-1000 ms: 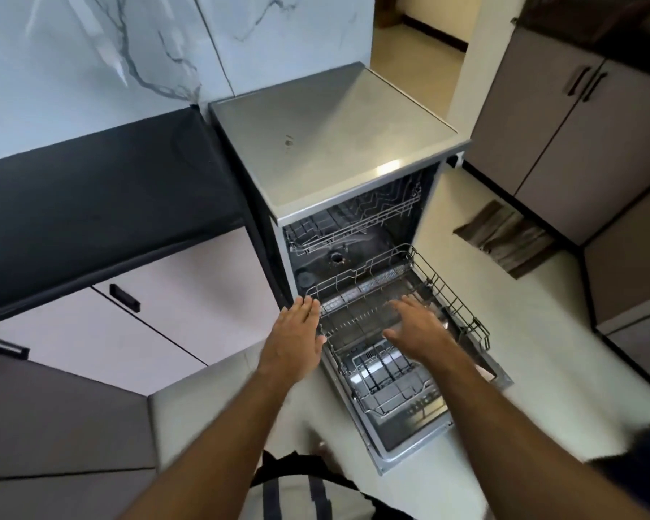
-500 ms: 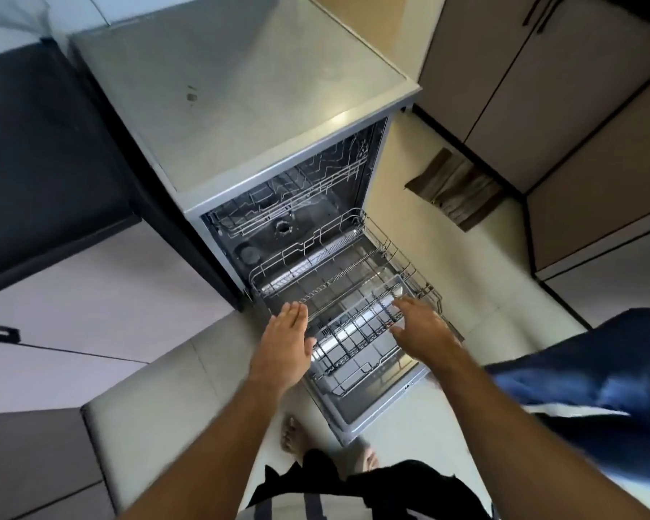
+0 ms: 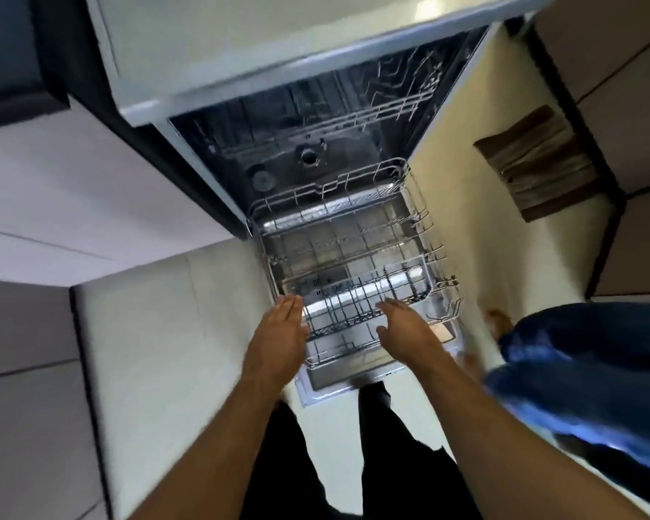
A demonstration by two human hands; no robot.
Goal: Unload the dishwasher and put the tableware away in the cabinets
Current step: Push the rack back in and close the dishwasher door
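The dishwasher (image 3: pixel 241 61) stands open with its door (image 3: pixel 338 388) folded down to the floor. Its lower wire rack (image 3: pixel 353 234) is pulled out over the door and holds no tableware that I can see. An upper rack (image 3: pixel 353 118) stays inside the dark tub. My left hand (image 3: pixel 278 339) hovers with straight fingers at the rack's near left corner. My right hand (image 3: pixel 406 328) reaches flat over the rack's front edge, fingers extended. Neither hand holds anything.
Pale cabinet fronts (image 3: pixel 72 204) run along the left under a dark counter (image 3: pixel 12 50). A brown mat (image 3: pixel 541 163) lies on the tiled floor at right, by beige cabinets (image 3: pixel 623 106). A second person in blue clothing (image 3: pixel 586 373) stands close on the right.
The view has tilted down and closer to the dishwasher. Both hands have drawn back toward the rack's front edge, still flat. The person in blue has come further in.
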